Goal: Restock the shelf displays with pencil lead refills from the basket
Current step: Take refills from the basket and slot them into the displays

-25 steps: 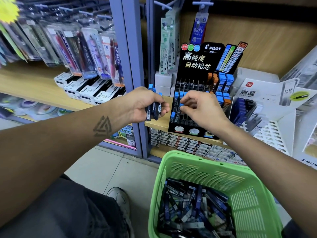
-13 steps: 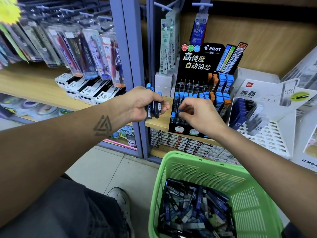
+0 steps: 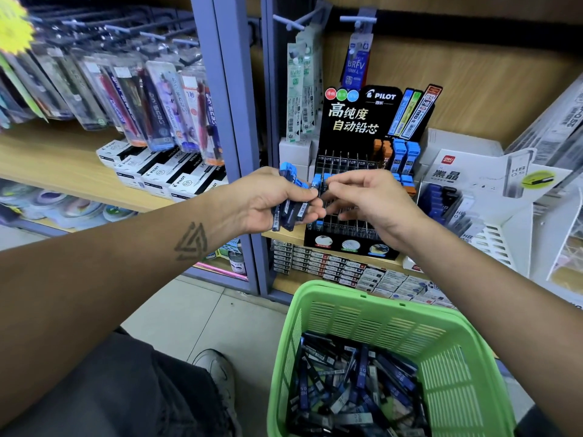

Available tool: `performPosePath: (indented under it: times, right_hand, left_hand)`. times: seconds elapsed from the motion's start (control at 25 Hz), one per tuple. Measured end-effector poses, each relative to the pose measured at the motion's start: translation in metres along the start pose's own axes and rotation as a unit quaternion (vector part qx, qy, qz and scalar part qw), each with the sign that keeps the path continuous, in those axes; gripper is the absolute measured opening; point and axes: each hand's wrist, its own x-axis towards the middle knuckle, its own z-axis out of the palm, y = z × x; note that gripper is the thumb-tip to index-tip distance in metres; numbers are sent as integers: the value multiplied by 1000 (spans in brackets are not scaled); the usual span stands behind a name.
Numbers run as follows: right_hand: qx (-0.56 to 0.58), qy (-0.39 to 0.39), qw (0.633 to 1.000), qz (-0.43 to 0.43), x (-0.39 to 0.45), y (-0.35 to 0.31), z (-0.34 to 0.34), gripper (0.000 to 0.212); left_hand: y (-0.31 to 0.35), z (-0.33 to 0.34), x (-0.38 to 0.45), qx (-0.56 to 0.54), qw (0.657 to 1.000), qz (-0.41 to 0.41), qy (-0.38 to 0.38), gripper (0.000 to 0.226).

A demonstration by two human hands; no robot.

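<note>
Left hand (image 3: 268,203) grips a bundle of lead refills (image 3: 291,209); right hand (image 3: 372,203), at its 3 o'clock, pinches one blue-capped tube. Light, stiff, slick: probably best pinched mid-barrel. Green basket (image 3: 441,357) at 6 o'clock holds more. Behind, the display rack (image 3: 356,146) reads PILOT

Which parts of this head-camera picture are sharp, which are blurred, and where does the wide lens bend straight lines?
Head view: the black Pilot display and the green basket read sharp; the hanging pen packs at upper left smear towards the edge; the shelf upright leans from wide-angle distortion; lighting is even and soft, with mild glare on the plastic packs.
</note>
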Motion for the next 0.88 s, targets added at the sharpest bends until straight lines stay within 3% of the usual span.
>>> performPosePath:
  times: [0.16,0.44,0.6,0.72,0.88]
  right_hand:
    - [64,-19,998,20,1,0,6,12]
    - [134,59,989,-5,3,-5,-9,12]
    - [-48,140,982,-118,8,-4,-14,15]
    - [-183,114,966,-142,6,8,-5,15]
    - [-253,89,947,-176,6,25,6,10]
  left_hand:
    - [-1,7,-3,12,999,-6,-43,16]
    - [-1,4,-3,16,999,-33,-38,32]
    - [-1,-3,4,17,999,-28,12,17]
    - [1,-5,7,-8,999,-27,30,9]
    - [4,-6,6,-68,997,-35,25,8]
